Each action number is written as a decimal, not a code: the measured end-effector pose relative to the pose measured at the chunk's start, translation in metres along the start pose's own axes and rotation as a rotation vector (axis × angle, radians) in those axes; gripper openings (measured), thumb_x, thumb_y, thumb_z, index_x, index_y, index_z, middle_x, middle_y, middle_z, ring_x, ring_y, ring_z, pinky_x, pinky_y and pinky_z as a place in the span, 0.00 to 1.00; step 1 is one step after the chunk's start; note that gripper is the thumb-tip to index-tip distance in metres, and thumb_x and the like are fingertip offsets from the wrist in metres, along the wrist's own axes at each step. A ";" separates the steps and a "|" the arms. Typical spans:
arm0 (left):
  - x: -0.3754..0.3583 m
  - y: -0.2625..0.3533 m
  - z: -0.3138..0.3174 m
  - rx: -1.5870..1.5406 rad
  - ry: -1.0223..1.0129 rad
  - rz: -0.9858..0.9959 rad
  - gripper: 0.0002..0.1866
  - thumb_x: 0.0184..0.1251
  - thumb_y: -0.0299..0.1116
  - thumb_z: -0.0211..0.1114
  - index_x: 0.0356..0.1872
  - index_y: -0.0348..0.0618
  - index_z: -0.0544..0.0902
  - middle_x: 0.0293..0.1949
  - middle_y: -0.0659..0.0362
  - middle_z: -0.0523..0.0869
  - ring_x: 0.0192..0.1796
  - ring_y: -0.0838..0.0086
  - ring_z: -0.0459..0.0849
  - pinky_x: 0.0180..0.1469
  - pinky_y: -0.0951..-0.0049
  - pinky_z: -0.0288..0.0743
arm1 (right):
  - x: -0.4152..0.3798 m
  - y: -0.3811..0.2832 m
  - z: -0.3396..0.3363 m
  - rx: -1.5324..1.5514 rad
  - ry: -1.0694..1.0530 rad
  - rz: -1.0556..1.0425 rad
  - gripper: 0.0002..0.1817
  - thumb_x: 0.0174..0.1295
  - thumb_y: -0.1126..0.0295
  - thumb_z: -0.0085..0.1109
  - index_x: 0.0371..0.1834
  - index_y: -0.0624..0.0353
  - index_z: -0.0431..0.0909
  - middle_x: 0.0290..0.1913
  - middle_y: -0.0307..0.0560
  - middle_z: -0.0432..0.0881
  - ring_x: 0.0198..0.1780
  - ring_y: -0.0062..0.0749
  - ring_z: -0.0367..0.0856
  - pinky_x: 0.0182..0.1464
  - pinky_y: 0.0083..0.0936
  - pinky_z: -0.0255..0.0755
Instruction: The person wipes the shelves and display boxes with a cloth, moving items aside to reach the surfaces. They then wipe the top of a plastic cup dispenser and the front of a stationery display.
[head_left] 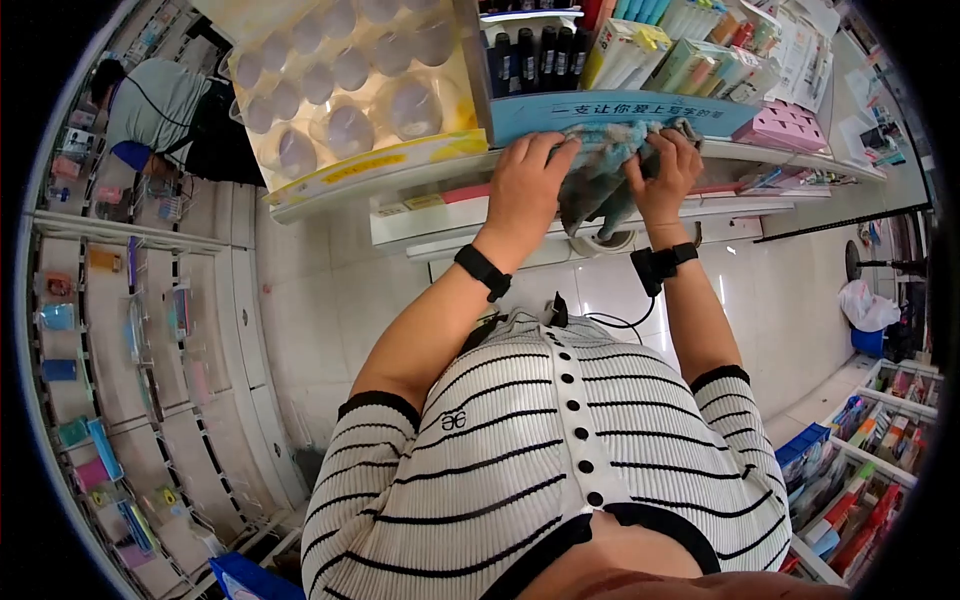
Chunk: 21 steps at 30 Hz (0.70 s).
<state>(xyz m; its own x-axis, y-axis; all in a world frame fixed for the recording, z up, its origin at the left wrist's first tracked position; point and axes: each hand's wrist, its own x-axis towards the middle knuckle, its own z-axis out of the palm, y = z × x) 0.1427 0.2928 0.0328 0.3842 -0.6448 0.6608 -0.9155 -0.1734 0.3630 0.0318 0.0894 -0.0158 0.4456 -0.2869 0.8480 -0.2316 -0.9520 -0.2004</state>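
A crumpled grey-green cloth (600, 175) hangs over the front edge of a display shelf, between my two hands. My left hand (527, 190) lies at the cloth's left side, its fingers bent over it near the shelf edge. On the cloth's right side, my right hand (665, 175) has its fingers curled round a bunched part. Just behind the cloth stands a blue display strip (620, 120) with printed characters. To the left of my left hand is a yellow-edged tray (375, 160) with round clear hollows.
Boxes of pens (690, 70) and black markers (550, 55) fill the shelf behind the strip. A pink box (785, 127) sits at its right. Another person (165, 105) bends by the shelves at upper left. Stocked racks (880, 430) stand at lower right.
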 end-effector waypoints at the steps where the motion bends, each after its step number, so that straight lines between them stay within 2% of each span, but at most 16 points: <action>1: 0.000 0.001 -0.001 0.006 -0.003 -0.007 0.25 0.53 0.16 0.59 0.54 0.45 0.83 0.50 0.55 0.81 0.53 0.56 0.78 0.56 0.59 0.74 | 0.000 0.000 0.000 0.003 0.001 -0.003 0.21 0.48 0.61 0.71 0.47 0.49 0.80 0.53 0.42 0.78 0.57 0.44 0.72 0.62 0.42 0.60; 9: 0.001 0.003 -0.001 0.020 -0.013 -0.008 0.26 0.51 0.14 0.60 0.54 0.46 0.83 0.50 0.55 0.81 0.52 0.56 0.78 0.56 0.58 0.74 | 0.002 -0.002 0.000 0.021 0.016 0.007 0.21 0.49 0.61 0.70 0.47 0.49 0.79 0.53 0.40 0.77 0.56 0.43 0.71 0.62 0.43 0.59; 11: 0.000 0.003 -0.001 0.074 -0.028 -0.002 0.25 0.52 0.17 0.60 0.55 0.46 0.83 0.50 0.57 0.80 0.54 0.60 0.78 0.57 0.61 0.72 | 0.000 -0.002 0.000 0.029 0.012 0.019 0.21 0.49 0.62 0.70 0.48 0.49 0.79 0.53 0.40 0.76 0.57 0.43 0.71 0.62 0.43 0.58; 21: 0.000 0.002 0.001 0.079 0.004 0.010 0.23 0.54 0.18 0.59 0.53 0.46 0.83 0.49 0.57 0.81 0.52 0.60 0.78 0.56 0.62 0.73 | -0.002 0.000 0.004 0.010 0.025 0.018 0.21 0.50 0.62 0.68 0.48 0.48 0.79 0.53 0.40 0.76 0.56 0.43 0.70 0.62 0.42 0.58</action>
<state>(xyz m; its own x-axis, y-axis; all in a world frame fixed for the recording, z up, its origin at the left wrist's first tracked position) 0.1412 0.2913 0.0327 0.3756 -0.6436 0.6669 -0.9257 -0.2257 0.3036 0.0346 0.0896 -0.0196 0.4198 -0.3015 0.8561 -0.2311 -0.9476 -0.2205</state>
